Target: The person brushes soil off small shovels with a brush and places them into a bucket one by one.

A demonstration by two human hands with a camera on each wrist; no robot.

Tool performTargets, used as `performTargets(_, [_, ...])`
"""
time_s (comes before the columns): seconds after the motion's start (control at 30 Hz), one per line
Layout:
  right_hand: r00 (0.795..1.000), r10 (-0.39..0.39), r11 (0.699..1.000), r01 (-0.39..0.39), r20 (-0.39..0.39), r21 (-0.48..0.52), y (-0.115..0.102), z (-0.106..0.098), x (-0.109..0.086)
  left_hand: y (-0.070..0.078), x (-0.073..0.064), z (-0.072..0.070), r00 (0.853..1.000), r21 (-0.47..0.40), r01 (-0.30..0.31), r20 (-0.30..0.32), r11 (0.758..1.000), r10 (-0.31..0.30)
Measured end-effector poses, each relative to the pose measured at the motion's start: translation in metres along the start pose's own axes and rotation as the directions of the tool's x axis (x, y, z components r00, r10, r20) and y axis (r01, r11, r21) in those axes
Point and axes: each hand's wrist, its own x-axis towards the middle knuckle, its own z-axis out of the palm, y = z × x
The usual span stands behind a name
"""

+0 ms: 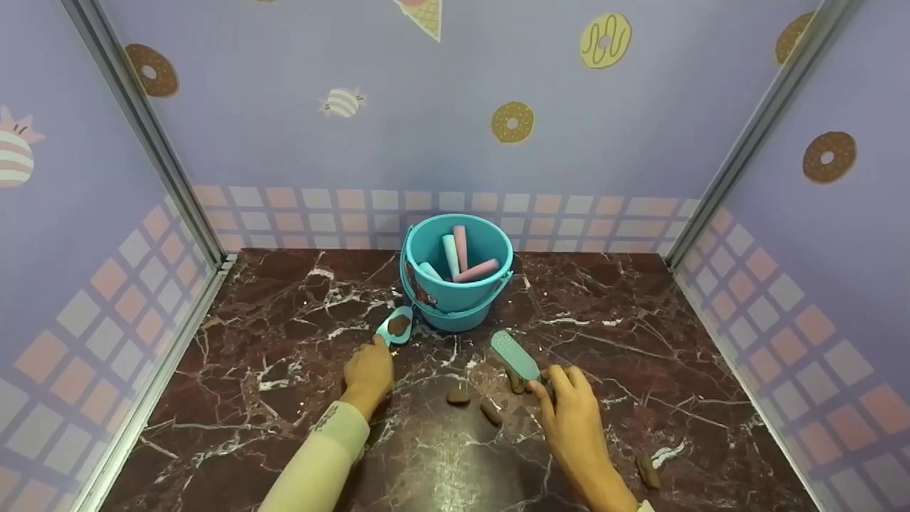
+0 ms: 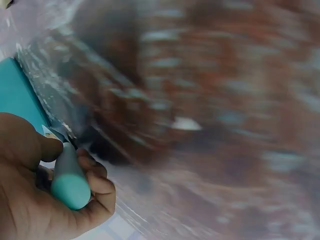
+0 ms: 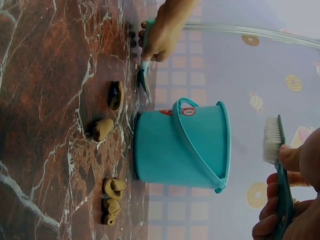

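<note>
My left hand [image 1: 370, 373] grips the handle [image 2: 71, 185] of a small teal scoop [image 1: 398, 338]. A brown lump [image 1: 399, 325] lies in the scoop, beside the base of a turquoise bucket [image 1: 455, 306]. With my right hand [image 1: 574, 419] I hold a teal brush [image 1: 515, 355], back uppermost; its white bristles [image 3: 271, 140] show in the right wrist view. The brush is above the tabletop, right of the bucket. Brown pieces [image 1: 458, 396] that look like clay or droppings lie between my hands, some partly hidden under the brush. The left wrist view is mostly blurred.
Several pink and pale blue handles [image 1: 461, 245] stick up inside the bucket. Another brown piece [image 1: 647, 471] lies right of my right forearm. Dark red marbled tabletop [image 1: 284, 427] runs back to a purple wall [image 1: 426, 128], with side panels left and right.
</note>
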Motion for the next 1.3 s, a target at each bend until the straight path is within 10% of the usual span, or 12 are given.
performTargets(0.13, [1.000,-0.013,1.000,0.013,-0.001,-0.005,0.000,0.002,0.001,-0.009,-0.019,-0.003,0.987,0.094,-0.113,-0.102,0.989,0.122])
performTargets(0.23, [1.000,-0.029,0.999,0.029,0.007,-0.017,0.000,0.005,0.001,-0.008,-0.036,-0.009,0.945,0.179,-0.216,-0.210,0.960,0.252])
performTargets(0.3, [0.999,-0.053,0.998,0.054,0.011,-0.031,-0.001,0.008,0.001,-0.003,-0.047,-0.015,0.887,0.244,-0.276,-0.308,0.930,0.344])
performTargets(0.47, [0.989,-0.144,0.986,0.141,-0.024,-0.090,-0.007,0.020,0.002,0.017,-0.070,-0.030,0.673,0.381,-0.332,-0.545,0.863,0.500])
performTargets(0.53, [0.983,-0.179,0.979,0.174,-0.043,-0.106,-0.012,0.026,0.001,0.026,-0.079,-0.036,0.620,0.402,-0.336,-0.586,0.852,0.522])
performTargets(0.77, [0.965,-0.260,0.955,0.252,-0.030,-0.157,-0.037,0.042,-0.004,0.055,-0.112,-0.045,0.619,0.426,-0.369,-0.551,0.826,0.560])
performTargets(1.03, [0.967,-0.253,0.948,0.240,-0.034,-0.210,-0.039,0.042,-0.005,0.067,-0.131,-0.046,0.516,0.435,-0.371,-0.639,0.821,0.571])
performTargets(1.3, [0.979,-0.203,0.967,0.197,-0.024,-0.162,-0.032,0.036,0.001,0.066,-0.137,-0.045,0.447,0.432,-0.357,-0.700,0.828,0.557])
